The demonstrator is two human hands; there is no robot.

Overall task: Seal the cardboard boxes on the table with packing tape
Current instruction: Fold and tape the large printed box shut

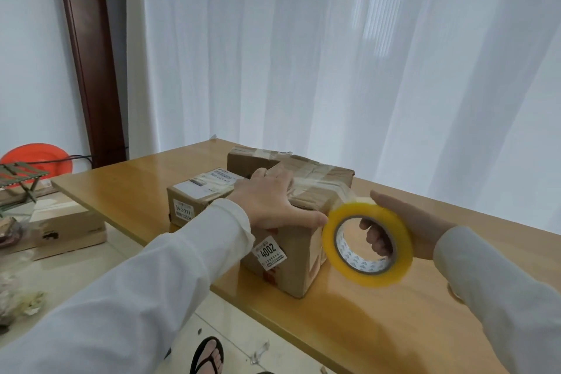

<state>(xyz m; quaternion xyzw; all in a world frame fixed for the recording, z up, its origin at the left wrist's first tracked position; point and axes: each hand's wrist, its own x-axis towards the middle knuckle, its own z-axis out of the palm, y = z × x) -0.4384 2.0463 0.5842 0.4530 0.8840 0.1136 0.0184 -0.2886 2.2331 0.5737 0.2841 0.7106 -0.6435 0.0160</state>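
Observation:
A large brown cardboard box (pixel 306 191) with a "4002" sticker stands on the wooden table (pixel 394 322). My left hand (pixel 273 202) lies flat on its top, thumb over the near edge. My right hand (pixel 403 226) grips a yellow roll of packing tape (pixel 368 241) to the right of the box, fingers through its core. A clear strip of tape runs from the roll up onto the box top. A smaller labelled cardboard box (pixel 197 194) sits against the big box's left side.
White curtains (pixel 334 54) hang behind the table. Left of the table, on the floor, lie another carton (pixel 66 227), a small folding stool (pixel 21 179), a red round object (pixel 36 158) and scraps. My sandalled foot (pixel 208 355) shows below the table edge.

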